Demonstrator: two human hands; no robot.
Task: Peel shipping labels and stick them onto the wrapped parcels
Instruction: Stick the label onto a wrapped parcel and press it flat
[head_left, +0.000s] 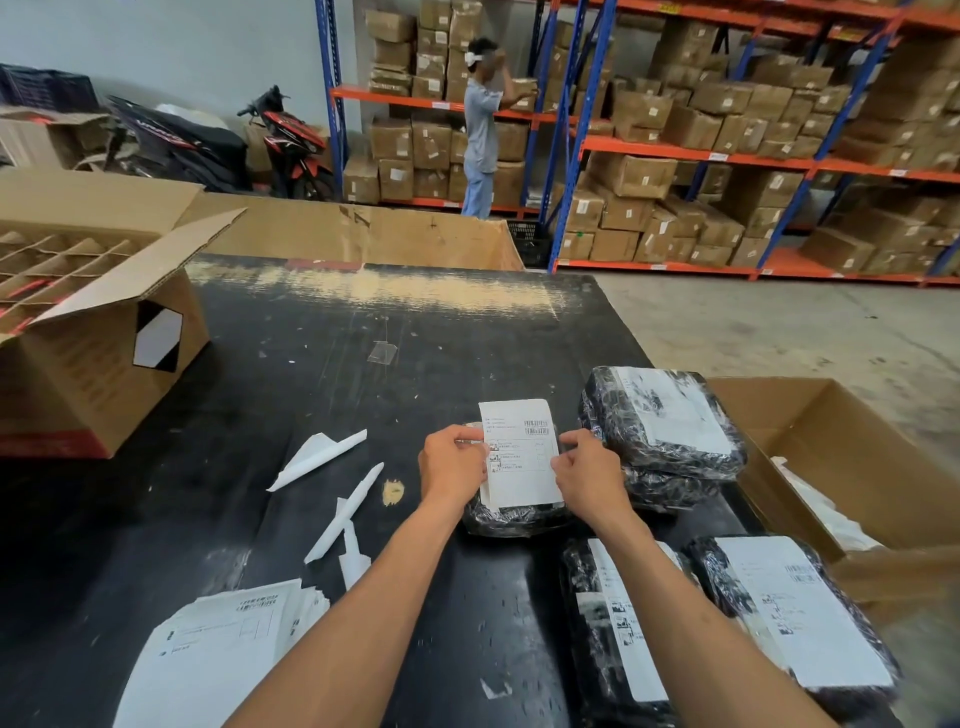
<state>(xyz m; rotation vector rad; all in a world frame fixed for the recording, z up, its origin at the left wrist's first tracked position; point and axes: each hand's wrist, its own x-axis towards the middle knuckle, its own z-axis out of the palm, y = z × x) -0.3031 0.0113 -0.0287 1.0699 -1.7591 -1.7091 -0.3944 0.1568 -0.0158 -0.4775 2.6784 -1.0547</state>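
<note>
Both hands pinch one shipping label (521, 453) by its side edges, the left hand (451, 464) and the right hand (588, 474), holding it over a black wrapped parcel (511, 516) on the bench (291, 374).

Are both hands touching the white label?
Touching. The head view shows the left hand pinching the label at its left edge and the right hand pinching its right edge.
</note>
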